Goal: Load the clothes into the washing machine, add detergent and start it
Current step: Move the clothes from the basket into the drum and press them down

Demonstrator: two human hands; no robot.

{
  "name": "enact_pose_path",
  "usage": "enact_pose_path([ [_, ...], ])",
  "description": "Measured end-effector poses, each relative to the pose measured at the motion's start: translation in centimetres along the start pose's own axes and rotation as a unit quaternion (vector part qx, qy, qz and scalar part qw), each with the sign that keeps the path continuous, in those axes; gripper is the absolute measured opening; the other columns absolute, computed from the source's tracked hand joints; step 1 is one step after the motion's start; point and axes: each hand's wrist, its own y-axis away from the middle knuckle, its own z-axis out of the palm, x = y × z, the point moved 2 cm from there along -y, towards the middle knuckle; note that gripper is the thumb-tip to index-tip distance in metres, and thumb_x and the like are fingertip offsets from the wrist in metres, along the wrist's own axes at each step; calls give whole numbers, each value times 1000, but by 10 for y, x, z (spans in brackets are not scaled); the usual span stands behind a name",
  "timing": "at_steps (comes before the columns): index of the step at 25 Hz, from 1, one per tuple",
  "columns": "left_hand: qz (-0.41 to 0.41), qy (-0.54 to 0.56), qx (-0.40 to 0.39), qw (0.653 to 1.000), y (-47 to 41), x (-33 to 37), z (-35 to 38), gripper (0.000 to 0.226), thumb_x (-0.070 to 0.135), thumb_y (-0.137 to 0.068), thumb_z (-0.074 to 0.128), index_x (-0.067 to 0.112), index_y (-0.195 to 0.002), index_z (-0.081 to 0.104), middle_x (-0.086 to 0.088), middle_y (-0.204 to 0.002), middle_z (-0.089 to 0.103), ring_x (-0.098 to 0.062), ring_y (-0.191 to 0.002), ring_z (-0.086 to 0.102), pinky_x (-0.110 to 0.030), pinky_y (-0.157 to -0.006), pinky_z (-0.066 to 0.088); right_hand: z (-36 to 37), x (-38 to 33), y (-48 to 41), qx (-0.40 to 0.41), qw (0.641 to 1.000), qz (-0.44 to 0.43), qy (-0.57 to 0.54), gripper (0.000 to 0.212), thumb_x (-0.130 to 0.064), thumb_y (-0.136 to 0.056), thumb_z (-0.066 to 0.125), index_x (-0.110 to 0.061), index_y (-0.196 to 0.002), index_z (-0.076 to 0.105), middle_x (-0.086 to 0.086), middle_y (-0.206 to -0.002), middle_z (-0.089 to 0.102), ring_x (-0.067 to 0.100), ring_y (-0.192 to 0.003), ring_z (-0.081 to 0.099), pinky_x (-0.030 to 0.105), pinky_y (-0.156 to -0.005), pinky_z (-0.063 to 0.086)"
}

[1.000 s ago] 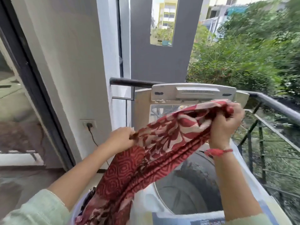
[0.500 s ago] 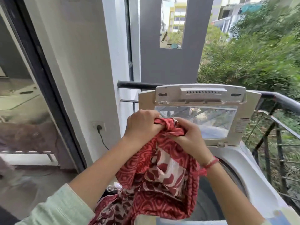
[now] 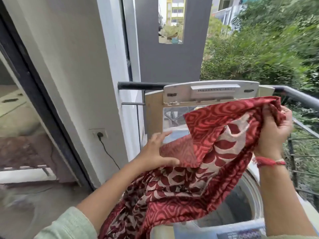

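Where the red cloth hung: in the air over the open top of the washing machine, not yet inside it. Its upper edge crossed in front of the raised lid's window, and its long lower part trailed down past the machine's near left side and out of view.
Right hand: raised at the right, fingers curled tightly round a bunched corner of the red cloth. A red thread bracelet sat on the wrist.
Left hand: lower and to the left, fingers straight and spread. A loose flap of the red cloth lay against the palm with the thumb along its edge, and no firm clasp showed.
Lid: stood upright at the back of the machine, partly hidden by the cloth.
Drum: grey wall showed to the right of the hanging fabric; what lay inside could not be told.
Sleeve: pale green, on the left forearm.
Near edge of the machine: a blue-and-white printed sheet, blurred and unreadable.
Wall socket: on the white wall to the left, with a black cord plugged in and running down.
Railing: dark metal, behind and to the right of the machine, with green bushes beyond.
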Motion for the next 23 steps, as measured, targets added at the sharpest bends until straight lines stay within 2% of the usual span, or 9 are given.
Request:
enact_pose_path([
  [3, 14, -71, -91, 993, -21, 25, 78, 134, 62, -45, 83, 37, -147, -2, 8, -156, 7, -15, -142, 9, -49, -117, 8, -29, 4, 0, -39, 999, -6, 18, 16, -32, -75, 76, -26, -87, 66, -9, -87, 67, 7, -82, 60, 24, -77, 50],
  [6, 35, -82, -118, 989, -35, 41, 152, 122, 55, -49, 83, 29, -147, 14, 2, -152, 27, -19, -139, 24, -46, -115, 16, -62, 5, -8, -37, 979, -75, 185, 6, -25, -80, 72, -24, -81, 66, -5, -76, 66, 12, -70, 59, 30, -66, 47],
  [9, -5, -168, -62, 984, -49, 54, 189, 49, 25, -81, 58, 12, -127, 51, -15, -126, 57, -35, -114, 55, -39, -89, 44, -98, 25, -11, -117, 807, -216, 537, 15, -8, -80, 67, -15, -93, 62, 6, -91, 62, 24, -60, 59, 25, -51, 40],
  [11, -70, -244, -54, 966, -54, 52, 198, 36, 20, -84, 51, 8, -118, 56, -15, -118, 62, -35, -108, 57, -37, -84, 43, -109, 54, 6, -185, 696, -250, 647, 40, 1, -77, 58, -20, -110, 59, 9, -115, 51, 28, -75, 59, 31, -54, 46],
  [13, -106, -239, -47, 964, -54, 50, 199, 33, 21, -85, 52, 8, -114, 59, -13, -115, 64, -35, -107, 58, -36, -83, 44, -109, 75, 25, -311, 637, -256, 657, 66, -4, -73, 40, -28, -134, 43, 11, -140, 38, 33, -114, 49, 49, -83, 47],
  [16, -97, -258, -15, 961, -54, 51, 184, 25, 21, -85, 53, 7, -105, 60, -14, -111, 64, -35, -106, 59, -38, -83, 45, -105, 83, 37, -506, 556, -128, 646, 83, -33, -72, 31, -32, -150, -1, 3, -157, -13, 28, -146, -4, 64, -111, 8],
  [19, -14, -292, 15, 956, -48, 61, 155, 16, 13, -85, 51, 9, -98, 57, -12, -105, 62, -34, -101, 60, -40, -79, 45, -80, 92, 53, -544, 554, -94, 623, 109, -33, -71, 57, -28, -146, -22, -1, -154, -26, 24, -142, -21, 52, -113, -6],
  [21, 68, -266, 54, 960, -40, 64, 140, 13, 12, -81, 53, 12, -92, 59, -9, -98, 63, -33, -92, 63, -40, -71, 48, -62, 109, 73, -560, 583, -52, 586, 105, -17, -73, 60, -30, -148, -12, 7, -156, 21, 30, -141, 25, 46, -110, 26],
  [23, 134, -241, 102, 956, -30, 51, 133, 22, 15, -73, 63, 18, -95, 61, -2, -90, 66, -28, -80, 66, -34, -61, 48, -53, 119, 88, -547, 647, -8, 531, 88, -6, -73, 54, -40, -146, 18, 7, -122, 60, 31, -108, 59, 38, -81, 47],
])
